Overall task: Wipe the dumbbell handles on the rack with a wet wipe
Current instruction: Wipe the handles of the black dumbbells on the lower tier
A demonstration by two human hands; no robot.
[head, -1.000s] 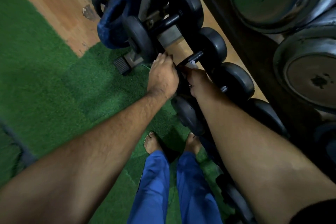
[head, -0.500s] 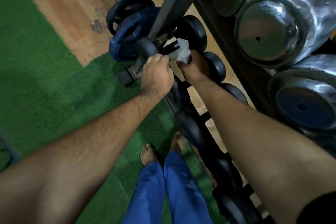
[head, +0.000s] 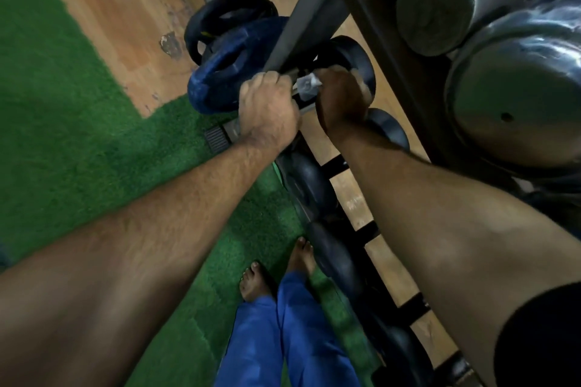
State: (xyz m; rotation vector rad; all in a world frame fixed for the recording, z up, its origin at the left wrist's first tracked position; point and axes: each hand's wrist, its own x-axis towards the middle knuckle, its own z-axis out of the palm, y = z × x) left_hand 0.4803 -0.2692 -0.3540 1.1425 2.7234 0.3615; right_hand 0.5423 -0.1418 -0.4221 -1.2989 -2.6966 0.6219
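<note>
Right hand [head: 341, 100] pinches the limp wet wipe [head: 307, 85] on the end dumbbell's handle at 12 o'clock while the left hand [head: 267, 110] grips its near end, a heavy thing probably best steadied by the head.

Upper dumbbells [head: 515, 110]: shiny metal, chrome-ish, scuffed w/ glare streaks. Lower dumbbells [head: 309, 185]: matt black, looks like rubber. Blue weight plate [head: 226, 72]: dull coating, worn/chalky at edges. Rack upright [head: 301, 19]: smooth grey painted metal. Wet wipe [head: 308, 85]: thin crumpled whitish cloth/paper. Turf [head: 63, 122]: rough green fibres. Floor [head: 119, 9]: smooth wood, chipped patch. Trousers [head: 283, 339]: blue cloth.
</note>
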